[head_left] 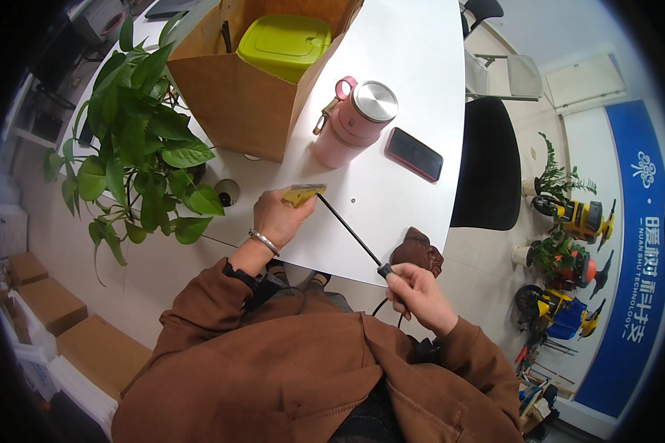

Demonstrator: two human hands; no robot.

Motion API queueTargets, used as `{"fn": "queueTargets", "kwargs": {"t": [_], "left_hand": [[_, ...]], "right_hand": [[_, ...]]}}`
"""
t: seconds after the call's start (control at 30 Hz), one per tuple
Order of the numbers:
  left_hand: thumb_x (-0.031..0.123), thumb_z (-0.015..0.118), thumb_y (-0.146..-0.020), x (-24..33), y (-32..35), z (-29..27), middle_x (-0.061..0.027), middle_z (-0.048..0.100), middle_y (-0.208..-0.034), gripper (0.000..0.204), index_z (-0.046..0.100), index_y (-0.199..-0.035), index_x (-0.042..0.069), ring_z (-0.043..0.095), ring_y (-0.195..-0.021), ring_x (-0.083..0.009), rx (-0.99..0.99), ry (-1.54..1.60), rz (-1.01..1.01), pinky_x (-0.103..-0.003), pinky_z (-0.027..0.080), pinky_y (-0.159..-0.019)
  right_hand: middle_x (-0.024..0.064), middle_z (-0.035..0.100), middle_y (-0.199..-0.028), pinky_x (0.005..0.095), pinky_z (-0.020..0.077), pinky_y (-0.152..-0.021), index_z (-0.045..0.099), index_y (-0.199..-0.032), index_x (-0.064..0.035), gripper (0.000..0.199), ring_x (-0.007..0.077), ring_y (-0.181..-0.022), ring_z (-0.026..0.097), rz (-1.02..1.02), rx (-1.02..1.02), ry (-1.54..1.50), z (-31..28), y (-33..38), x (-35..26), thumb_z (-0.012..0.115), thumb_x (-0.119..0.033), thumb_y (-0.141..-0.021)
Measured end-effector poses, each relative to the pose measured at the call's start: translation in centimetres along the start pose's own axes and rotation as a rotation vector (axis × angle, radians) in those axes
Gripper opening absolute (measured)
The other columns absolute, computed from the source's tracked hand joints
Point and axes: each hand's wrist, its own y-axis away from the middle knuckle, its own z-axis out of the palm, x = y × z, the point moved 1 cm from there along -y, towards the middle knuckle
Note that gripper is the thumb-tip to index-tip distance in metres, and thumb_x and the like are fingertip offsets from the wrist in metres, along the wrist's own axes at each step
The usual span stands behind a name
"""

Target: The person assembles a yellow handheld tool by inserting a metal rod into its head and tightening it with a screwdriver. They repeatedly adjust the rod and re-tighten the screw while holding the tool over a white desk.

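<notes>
Head view — long-shafted tool slants diagonally — tip up-left, toward yellow piece

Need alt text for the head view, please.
Seen from above, a bare-handed left grip holds a small yellow piece while the right grip points a black-shafted tool, likely a screwdriver, toward it near the edge of a white table. Beyond are a pink bottle, a phone and a brown paper bag holding a lime-green container.

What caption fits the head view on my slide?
Left hand holding a small yellow piece, right hand pointing a black-shafted tool toward it, at a white table.
</notes>
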Motion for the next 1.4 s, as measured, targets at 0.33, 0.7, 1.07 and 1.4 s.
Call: {"fn": "queueTargets", "kwargs": {"t": [0.33, 0.7, 1.07, 1.4], "left_hand": [[0.023, 0.074, -0.082, -0.3, 0.0, 0.4, -0.0146, 0.07, -0.074, 0.023, 0.076, -0.099, 0.007, 0.07, -0.065, -0.0225, 0.064, -0.099, 0.145, -0.03, 0.054, -0.064], [0.034, 0.072, -0.081, -0.8, 0.0, 0.2, -0.0152, 0.071, -0.079, 0.031, 0.076, -0.1, 0.01, 0.07, -0.073, -0.0314, -0.006, -0.031, 0.032, -0.036, 0.055, -0.068], [0.03, 0.073, -0.081, -1.0, -0.2, 0.2, -0.0144, 0.072, -0.079, 0.027, 0.076, -0.096, 0.007, 0.071, -0.071, -0.0267, 0.001, 0.058, 0.075, -0.034, 0.054, -0.068], [0.022, 0.074, -0.082, -0.9, 0.0, 0.8, -0.0052, 0.07, -0.069, 0.024, 0.072, -0.086, -0.001, 0.064, -0.063, -0.0114, 0.029, 0.117, -0.019, -0.029, 0.051, -0.062]], "right_hand": [[0.0049, 0.062, -0.074, 0.0265, 0.0445, -0.049, 0.063, -0.103, 0.0002, 0.022, 0.011, -0.057, 0.056, -0.227, 0.042, 0.221, 0.1, -0.4, 0.6, 0.06, -0.021, -0.098], [0.019, 0.068, -0.085, 0.0322, 0.0544, -0.061, 0.064, -0.102, 0.0023, 0.024, 0.0279, -0.072, 0.07, -0.588, 0.381, 0.726, 0.8, -0.1, -0.1, 0.069, -0.017, -0.089], [0.0001, 0.058, -0.074, 0.0198, 0.0421, -0.046, 0.061, -0.103, -0.0027, 0.029, 0.0061, -0.056, 0.051, 0.177, -0.181, -0.333, -0.9, -1.4, 0.5, 0.053, -0.03, -0.102], [0.0025, 0.064, -0.077, 0.024, 0.0462, -0.05, 0.062, -0.102, 0.0033, 0.025, 0.0067, -0.06, 0.058, -0.379, 0.206, 0.452, 0.1, -1.0, 0.7, 0.062, -0.021, -0.096]]}}
